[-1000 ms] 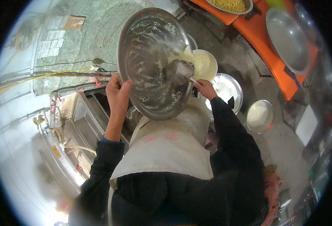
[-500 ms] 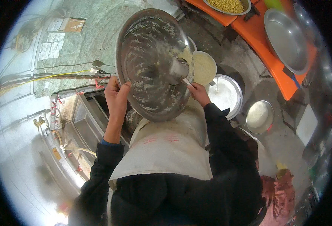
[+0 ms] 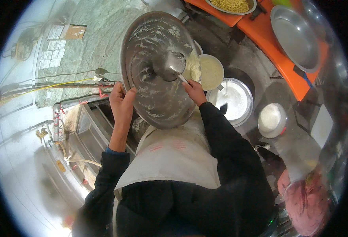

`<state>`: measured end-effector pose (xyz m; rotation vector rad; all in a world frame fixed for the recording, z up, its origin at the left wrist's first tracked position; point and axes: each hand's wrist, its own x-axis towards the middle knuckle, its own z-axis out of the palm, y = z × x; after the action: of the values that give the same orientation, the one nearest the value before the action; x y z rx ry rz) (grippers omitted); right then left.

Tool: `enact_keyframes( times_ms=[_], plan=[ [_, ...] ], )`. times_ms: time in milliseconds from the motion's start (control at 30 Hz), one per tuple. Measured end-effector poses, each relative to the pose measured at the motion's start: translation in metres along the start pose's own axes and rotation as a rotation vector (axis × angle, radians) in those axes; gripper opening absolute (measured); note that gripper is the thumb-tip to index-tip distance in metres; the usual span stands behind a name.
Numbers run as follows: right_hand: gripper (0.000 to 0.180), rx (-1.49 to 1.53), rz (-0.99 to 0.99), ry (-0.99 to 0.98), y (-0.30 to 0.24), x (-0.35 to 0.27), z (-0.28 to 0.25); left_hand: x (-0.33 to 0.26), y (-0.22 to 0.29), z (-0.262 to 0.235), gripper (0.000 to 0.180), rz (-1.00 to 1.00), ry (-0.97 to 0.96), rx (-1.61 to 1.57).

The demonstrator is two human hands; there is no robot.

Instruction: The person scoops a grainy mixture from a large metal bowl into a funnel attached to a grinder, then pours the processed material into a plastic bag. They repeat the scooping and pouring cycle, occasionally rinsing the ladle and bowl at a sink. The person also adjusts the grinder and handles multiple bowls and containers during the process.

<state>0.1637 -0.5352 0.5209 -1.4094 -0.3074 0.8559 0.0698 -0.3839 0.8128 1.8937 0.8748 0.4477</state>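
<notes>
We see an orange tabletop [image 3: 253, 28] at the upper right, with a seam partway along its long edge. Near that seam we find a metal bowl of yellow kernels [image 3: 233, 13], and a wide metal basin [image 3: 295, 38] sits between the seam and the pointed lower corner. Past that long edge, as far as the bent view lets us judge, the grey floor [image 3: 276, 90] carries a round tub of pale stuff [image 3: 222, 73], a basin of white powder [image 3: 250, 98] just beside it, and, nearer the tabletop's pointed corner, a smaller pale-filled bowl [image 3: 283, 118]
</notes>
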Motion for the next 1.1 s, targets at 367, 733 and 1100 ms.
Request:
enact_keyframes(
  times_ms=[367, 733, 1100],
  plan=[
    [0.030, -0.034, -0.012, 0.091, -0.005, 0.002, -0.003, 0.002, -0.005, -0.006, 0.019, 0.008, 0.024, 0.047],
    [0.031, -0.247, 0.052, 0.039, 0.025, -0.024, -0.031, -0.002, -0.003, -0.005, 0.020, 0.048, 0.012, 0.012],
    [0.030, -0.353, 0.038, 0.229, 0.022, -0.033, -0.080, -0.005, -0.001, -0.003, 0.023, 0.091, 0.035, 0.083]
  ],
)
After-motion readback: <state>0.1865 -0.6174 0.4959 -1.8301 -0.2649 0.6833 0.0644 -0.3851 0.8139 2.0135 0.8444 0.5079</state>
